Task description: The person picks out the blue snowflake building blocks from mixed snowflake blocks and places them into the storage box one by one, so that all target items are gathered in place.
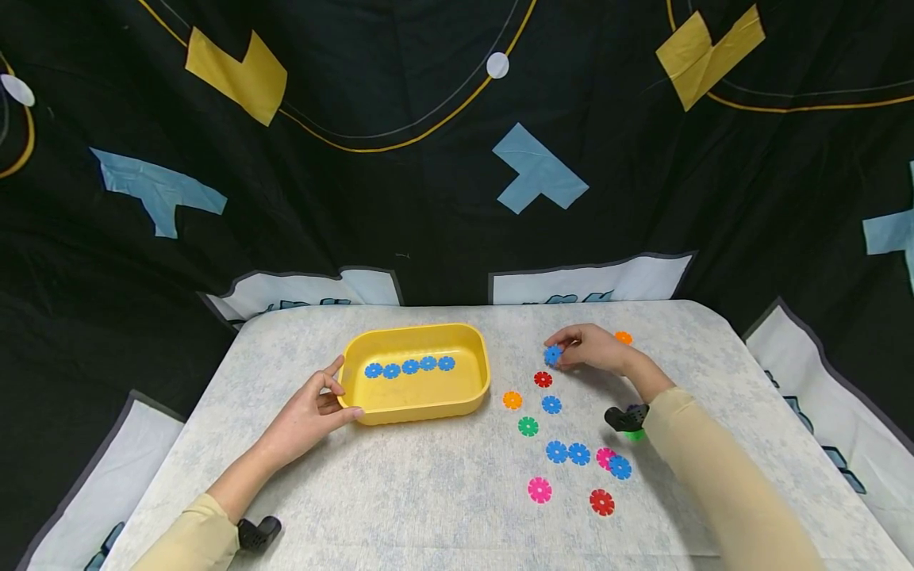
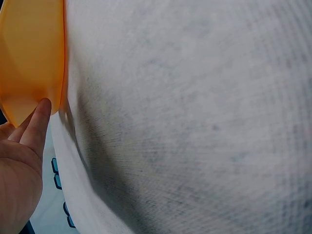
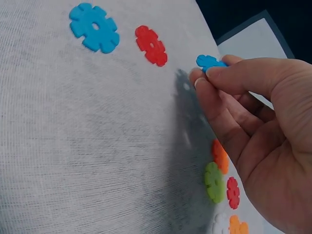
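Tray (image 1: pixel 428 399), just right of L hand (image 1: pixel 314 411), is gripped by it, prob. for steadiness; blue disc (image 1: pixel 553 354) is pinched edgewise by R hand (image 1: pixel 593 349), prob. for control, w/ red disc (image 1: pixel 543 379) just nearside.

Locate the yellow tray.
In the head view, the yellow tray sits on the table left of centre, between the left hand and the loose discs to its right.

Beige sleeves (image 1: pixel 735 484), black wrist units (image 1: pixel 259 534); left hand (image 1: pixel 309 412) and right hand (image 1: pixel 594 349) both bare.
Left sleeve (image 1: pixel 187 543): yellowish beige, wrinkled, gathered at the cuff. Right sleeve (image 1: pixel 714 468): same colour, plain, long up the arm. Left unit and right unit (image 1: pixel 625 419): black, stubby, rounded tip, sticking out by the cuff.
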### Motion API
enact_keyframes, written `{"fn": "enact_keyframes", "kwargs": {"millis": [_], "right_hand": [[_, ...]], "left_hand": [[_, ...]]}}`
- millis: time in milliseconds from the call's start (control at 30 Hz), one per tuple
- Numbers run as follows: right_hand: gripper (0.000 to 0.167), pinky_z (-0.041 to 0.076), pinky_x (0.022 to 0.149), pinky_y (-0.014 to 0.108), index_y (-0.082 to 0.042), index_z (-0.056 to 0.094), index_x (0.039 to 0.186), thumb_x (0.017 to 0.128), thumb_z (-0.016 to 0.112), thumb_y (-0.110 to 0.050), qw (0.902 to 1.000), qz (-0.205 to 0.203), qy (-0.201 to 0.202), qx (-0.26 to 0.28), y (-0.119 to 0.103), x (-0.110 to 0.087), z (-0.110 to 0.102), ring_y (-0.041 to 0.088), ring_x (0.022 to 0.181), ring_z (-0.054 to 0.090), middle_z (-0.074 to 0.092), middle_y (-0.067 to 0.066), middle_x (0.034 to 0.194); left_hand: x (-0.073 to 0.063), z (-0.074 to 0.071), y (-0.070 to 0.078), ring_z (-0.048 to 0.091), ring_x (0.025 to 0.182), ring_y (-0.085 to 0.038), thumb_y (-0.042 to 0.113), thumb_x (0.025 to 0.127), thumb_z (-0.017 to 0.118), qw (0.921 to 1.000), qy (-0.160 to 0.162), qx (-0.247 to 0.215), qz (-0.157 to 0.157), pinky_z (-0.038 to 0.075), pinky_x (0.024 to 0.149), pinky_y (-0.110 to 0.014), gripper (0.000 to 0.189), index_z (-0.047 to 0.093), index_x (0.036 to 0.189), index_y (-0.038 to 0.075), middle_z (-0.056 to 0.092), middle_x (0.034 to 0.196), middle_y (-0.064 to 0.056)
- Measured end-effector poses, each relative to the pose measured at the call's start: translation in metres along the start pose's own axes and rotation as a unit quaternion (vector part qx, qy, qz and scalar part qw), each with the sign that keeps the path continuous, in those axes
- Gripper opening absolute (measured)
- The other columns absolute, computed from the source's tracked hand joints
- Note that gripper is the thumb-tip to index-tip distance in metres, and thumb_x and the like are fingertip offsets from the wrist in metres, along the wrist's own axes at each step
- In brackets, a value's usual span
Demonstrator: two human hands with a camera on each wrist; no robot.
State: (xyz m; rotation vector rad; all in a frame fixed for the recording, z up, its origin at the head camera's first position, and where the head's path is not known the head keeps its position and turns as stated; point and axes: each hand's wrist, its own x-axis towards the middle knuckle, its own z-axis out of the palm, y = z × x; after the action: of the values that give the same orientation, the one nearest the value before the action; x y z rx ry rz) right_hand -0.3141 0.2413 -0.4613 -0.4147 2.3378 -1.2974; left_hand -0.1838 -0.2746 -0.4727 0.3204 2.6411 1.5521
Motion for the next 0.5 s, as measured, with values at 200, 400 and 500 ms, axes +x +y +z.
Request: {"fn": "enact_keyframes", "kwargs": {"millis": [200,400,500], "right_hand": [[0.039,0.057,0.092,0.042,-0.002,0.065,0.133,0.095,0.068,-0.008,0.9999,0.003,-0.003,0.016,-0.005,0.004,-0.003,0.027,0.095,0.067,0.063,0.017,0.116],[0.043,0.055,0.097,0.049,-0.001,0.061,0.138,0.096,0.068,-0.009,0.9995,-0.007,-0.019,0.026,-0.023,0.004,-0.005,0.028,0.099,0.068,0.064,0.015,0.122],[0.044,0.052,0.100,0.054,-0.002,0.060,0.139,0.096,0.068,-0.009,0.9993,-0.006,-0.024,0.027,-0.032,0.005,-0.005,0.029,0.101,0.066,0.064,0.013,0.126]], "left_hand": [[-0.004,0.001,0.018,0.055,0.128,-0.047,0.016,0.090,0.082,0.9999,0.001,0.010,-0.002,0.053,0.098,-0.039,0.046,0.043,0.108,-0.002,0.018,0.168,-0.020],[-0.001,0.000,0.004,0.057,0.128,-0.044,0.021,0.089,0.083,1.0000,0.000,0.003,0.001,0.054,0.097,-0.035,0.048,0.044,0.108,0.001,0.018,0.168,-0.017],[0.001,-0.001,-0.001,0.058,0.127,-0.042,0.022,0.088,0.084,1.0000,-0.001,-0.004,0.007,0.055,0.095,-0.032,0.049,0.045,0.108,0.002,0.019,0.168,-0.016]]}}
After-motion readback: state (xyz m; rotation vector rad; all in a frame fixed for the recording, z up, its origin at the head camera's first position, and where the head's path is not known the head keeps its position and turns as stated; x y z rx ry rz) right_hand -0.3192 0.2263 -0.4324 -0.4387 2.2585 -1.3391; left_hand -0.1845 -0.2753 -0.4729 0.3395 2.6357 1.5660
